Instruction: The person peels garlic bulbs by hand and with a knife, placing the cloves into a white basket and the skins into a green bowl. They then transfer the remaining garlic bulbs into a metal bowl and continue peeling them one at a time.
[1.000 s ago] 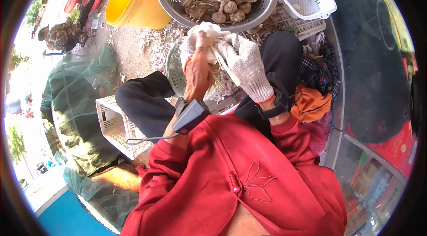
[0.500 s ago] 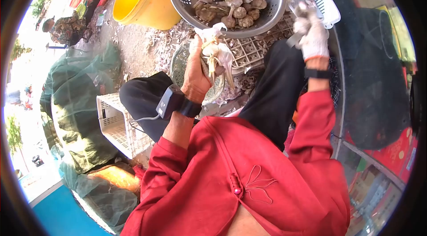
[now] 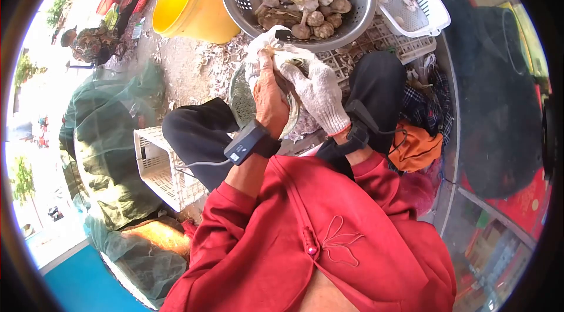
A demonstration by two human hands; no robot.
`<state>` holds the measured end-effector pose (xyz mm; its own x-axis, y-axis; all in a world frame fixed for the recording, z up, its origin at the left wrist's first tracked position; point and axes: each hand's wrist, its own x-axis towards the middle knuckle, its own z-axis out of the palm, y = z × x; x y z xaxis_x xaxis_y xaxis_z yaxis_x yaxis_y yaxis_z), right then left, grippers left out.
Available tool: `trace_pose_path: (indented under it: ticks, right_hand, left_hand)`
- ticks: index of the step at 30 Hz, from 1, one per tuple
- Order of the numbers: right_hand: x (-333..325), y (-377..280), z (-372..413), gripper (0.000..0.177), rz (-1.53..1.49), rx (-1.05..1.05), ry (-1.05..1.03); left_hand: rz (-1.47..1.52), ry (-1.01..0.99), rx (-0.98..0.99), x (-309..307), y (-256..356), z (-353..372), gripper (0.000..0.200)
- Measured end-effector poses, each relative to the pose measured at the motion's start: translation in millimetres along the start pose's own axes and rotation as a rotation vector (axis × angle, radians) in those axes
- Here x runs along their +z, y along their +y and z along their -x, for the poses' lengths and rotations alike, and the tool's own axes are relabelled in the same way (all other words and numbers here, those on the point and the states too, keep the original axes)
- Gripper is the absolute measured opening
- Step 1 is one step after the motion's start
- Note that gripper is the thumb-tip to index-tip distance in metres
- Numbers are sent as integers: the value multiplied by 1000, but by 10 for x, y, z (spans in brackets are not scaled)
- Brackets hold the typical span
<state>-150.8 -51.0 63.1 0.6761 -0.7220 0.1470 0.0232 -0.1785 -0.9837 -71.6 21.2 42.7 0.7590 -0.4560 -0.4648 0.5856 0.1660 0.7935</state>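
Observation:
My left hand (image 3: 271, 97), mostly bare, is closed around a garlic bulb (image 3: 286, 55) with pale papery skin, held above the gap between my knees. My right hand (image 3: 317, 86) wears a white knitted glove and is closed, pressed against the same garlic. A short dark flat blade (image 3: 284, 35), seemingly of a small knife, sticks out at the far side of the glove; its handle is hidden. Beyond both hands a perforated steel colander (image 3: 239, 6) holds several whole garlic bulbs (image 3: 314, 0). Partly behind my left hand is a round mesh-like container (image 3: 239, 97).
A white plastic basket (image 3: 439, 25) with a few cloves stands at the far right, by a white crate (image 3: 417, 47). A yellow bucket (image 3: 214, 15) is at the far left. Garlic peelings litter the ground. An overturned white crate (image 3: 170, 177) lies by my left knee. People sit farther away.
My right hand has come from beside the white basket, left and towards me, to the garlic in my left hand. Loose cloves now show in the basket. My left hand has stayed nearly in place.

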Motion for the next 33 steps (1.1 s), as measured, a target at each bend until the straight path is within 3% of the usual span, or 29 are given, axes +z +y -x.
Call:
trace_pose_path:
  ticks: [2,4,5,6,8,9,12,15,18,22,24,26,31,33]
  right_hand:
    - [-30,10,19,31,45,3,-19]
    - [-121,-83,-13,32,143,-75,-92]
    - [-162,-72,-30,34,224,-92,-113]
    - [-194,-61,-52,34,231,-95,-105]
    - [-231,-57,-49,35,355,-261,-166]
    - [-216,-96,-26,32,424,-273,-181]
    - [-153,-123,57,30,519,-354,-170]
    - [-163,-195,50,34,527,-350,-122]
    - [-162,-141,82,38,542,-389,-55]
    - [-282,-165,54,31,547,-380,-183]
    - [-307,-212,38,28,499,-417,-235]
    - [-295,-281,69,25,682,-392,-372]
    - [-264,-171,141,23,754,-454,-380]
    - [-275,-224,131,22,830,-368,-435]
  left_hand:
    - [20,50,-26,108,140,169,36]
    - [-478,-119,24,34,284,236,36]
    - [-704,-332,287,-26,373,251,37]
    - [-344,-125,-173,28,402,236,44]
    - [-288,-323,-172,-119,514,149,55]
    - [-500,-187,-224,-108,561,91,54]
    - [-689,-190,-171,30,703,180,48]
    - [-502,-169,-135,105,549,219,41]
    - [-544,-220,-183,72,576,244,40]
    - [-512,-189,-320,-17,605,224,44]
    - [-444,-219,-310,-4,662,278,39]
    - [-667,-169,-291,13,704,247,35]
    - [-596,-213,-243,55,735,365,43]
    - [-566,-218,-230,-41,663,273,42]
